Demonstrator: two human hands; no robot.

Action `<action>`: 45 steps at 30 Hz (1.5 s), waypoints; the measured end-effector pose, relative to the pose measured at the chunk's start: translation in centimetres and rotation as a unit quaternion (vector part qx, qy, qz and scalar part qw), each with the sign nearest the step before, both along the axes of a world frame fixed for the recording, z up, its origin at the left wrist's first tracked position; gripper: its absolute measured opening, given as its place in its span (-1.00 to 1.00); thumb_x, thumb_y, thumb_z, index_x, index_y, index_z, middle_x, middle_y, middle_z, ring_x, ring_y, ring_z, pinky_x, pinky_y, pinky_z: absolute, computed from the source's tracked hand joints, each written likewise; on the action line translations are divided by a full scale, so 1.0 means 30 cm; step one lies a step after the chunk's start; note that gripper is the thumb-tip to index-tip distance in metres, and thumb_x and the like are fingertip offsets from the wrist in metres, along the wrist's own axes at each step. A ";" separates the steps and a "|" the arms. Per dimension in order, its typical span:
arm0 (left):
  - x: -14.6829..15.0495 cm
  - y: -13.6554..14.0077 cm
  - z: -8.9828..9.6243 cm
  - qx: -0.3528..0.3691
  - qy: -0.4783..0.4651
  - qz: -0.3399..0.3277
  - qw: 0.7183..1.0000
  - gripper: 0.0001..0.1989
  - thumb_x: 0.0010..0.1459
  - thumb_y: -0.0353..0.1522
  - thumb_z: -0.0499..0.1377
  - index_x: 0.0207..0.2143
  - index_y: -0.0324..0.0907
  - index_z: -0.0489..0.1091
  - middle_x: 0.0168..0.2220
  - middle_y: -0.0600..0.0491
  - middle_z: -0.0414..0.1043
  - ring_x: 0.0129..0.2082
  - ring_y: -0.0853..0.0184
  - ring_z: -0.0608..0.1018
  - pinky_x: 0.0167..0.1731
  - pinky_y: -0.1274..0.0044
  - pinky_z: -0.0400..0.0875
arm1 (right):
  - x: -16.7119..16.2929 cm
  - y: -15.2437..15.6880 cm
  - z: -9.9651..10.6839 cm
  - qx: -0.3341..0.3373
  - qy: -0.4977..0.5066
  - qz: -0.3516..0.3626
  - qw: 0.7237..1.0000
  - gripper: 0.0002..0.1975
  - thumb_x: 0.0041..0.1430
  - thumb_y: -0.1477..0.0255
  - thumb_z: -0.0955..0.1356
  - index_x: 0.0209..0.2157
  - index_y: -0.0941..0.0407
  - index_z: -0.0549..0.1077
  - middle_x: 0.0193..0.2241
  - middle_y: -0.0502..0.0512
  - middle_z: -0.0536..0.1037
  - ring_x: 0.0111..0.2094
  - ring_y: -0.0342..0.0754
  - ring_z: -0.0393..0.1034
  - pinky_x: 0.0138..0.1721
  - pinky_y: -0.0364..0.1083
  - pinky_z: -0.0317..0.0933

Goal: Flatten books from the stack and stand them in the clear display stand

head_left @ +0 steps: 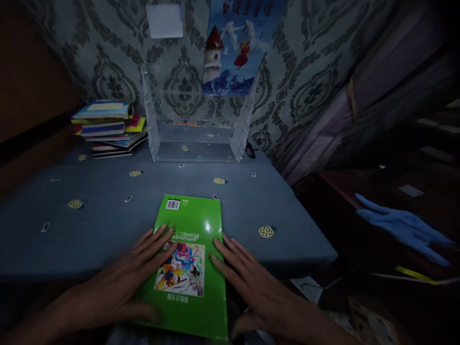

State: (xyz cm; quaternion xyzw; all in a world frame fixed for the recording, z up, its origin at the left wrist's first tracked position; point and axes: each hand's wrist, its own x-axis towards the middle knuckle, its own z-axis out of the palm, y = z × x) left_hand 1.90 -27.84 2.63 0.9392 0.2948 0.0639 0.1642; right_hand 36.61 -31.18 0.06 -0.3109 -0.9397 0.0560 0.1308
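A green picture book (190, 218) is laid on the near edge of the tablecloth-covered table (108, 239), with its near end stuck out past that edge. The barcode side is turned up and the lettering is seen upside down, fwiw. Its left part is covered by the fingers of the left hand (138, 270), which are stretched out pretty flat over the cover and the cartoon panel. The right edge is touched by the right hand (249, 280), its fingers also extended, not curled. So both hands are opened out, and nothing is clenched; whether any pinch is made by the thumbs can't be told, since the left one is blurred. Farther back, a transparent acrylic rack (194, 152) is stood near the wall, with a blue picture book (230, 67) seen at its upper right. A messy stack of books (108, 129) is piled just left of the rack.
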 end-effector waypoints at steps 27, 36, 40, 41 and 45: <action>0.008 0.295 0.062 -0.114 -0.285 0.117 0.944 -0.56 0.32 -0.07 0.09 0.16 0.05 0.44 0.16 0.01 0.48 0.14 0.05 0.52 0.15 0.24 0.40 | -0.035 0.368 0.031 -0.060 0.378 -0.077 0.921 -0.63 0.36 0.13 0.29 0.06 -0.01 0.52 -0.03 0.18 0.61 0.00 0.10 0.51 0.01 0.11 0.43; 0.099 0.451 0.021 -0.092 -0.343 0.204 0.912 -0.57 0.28 -0.02 0.12 -0.04 -0.16 0.41 -0.04 -0.06 0.55 -0.03 0.10 0.57 0.02 0.31 0.49 | -0.073 0.510 0.046 -0.119 0.424 -0.196 0.876 -0.71 0.25 0.16 0.36 -0.28 0.08 0.58 -0.33 0.07 0.62 -0.27 0.05 0.51 -0.19 -0.01 0.40; 0.117 0.487 0.019 -0.116 -0.397 0.191 0.890 -0.53 0.28 -0.07 0.16 0.10 -0.16 0.25 0.09 -0.10 0.46 0.08 0.11 0.53 0.08 0.32 0.48 | -0.082 0.539 0.040 -0.169 0.472 -0.193 0.843 -0.72 0.23 0.17 0.38 -0.26 0.10 0.54 -0.33 0.05 0.61 -0.29 0.01 0.49 -0.21 -0.03 0.40; 0.119 0.492 0.019 -0.121 -0.403 0.189 0.887 -0.52 0.29 -0.09 0.16 0.12 -0.16 0.23 0.11 -0.10 0.44 0.11 0.11 0.51 0.10 0.31 0.47 | -0.083 0.546 0.035 -0.172 0.480 -0.194 0.838 -0.71 0.22 0.16 0.38 -0.25 0.10 0.54 -0.34 0.04 0.61 -0.30 0.01 0.49 -0.21 -0.04 0.40; 0.129 0.497 0.028 -0.123 -0.415 0.191 0.881 -0.50 0.30 -0.13 0.17 0.17 -0.14 0.17 0.17 -0.10 0.40 0.14 0.11 0.50 0.12 0.32 0.46 | -0.090 0.563 0.029 -0.156 0.477 -0.214 0.838 -0.71 0.19 0.15 0.39 -0.29 0.10 0.54 -0.39 0.03 0.58 -0.35 -0.01 0.47 -0.28 -0.07 0.39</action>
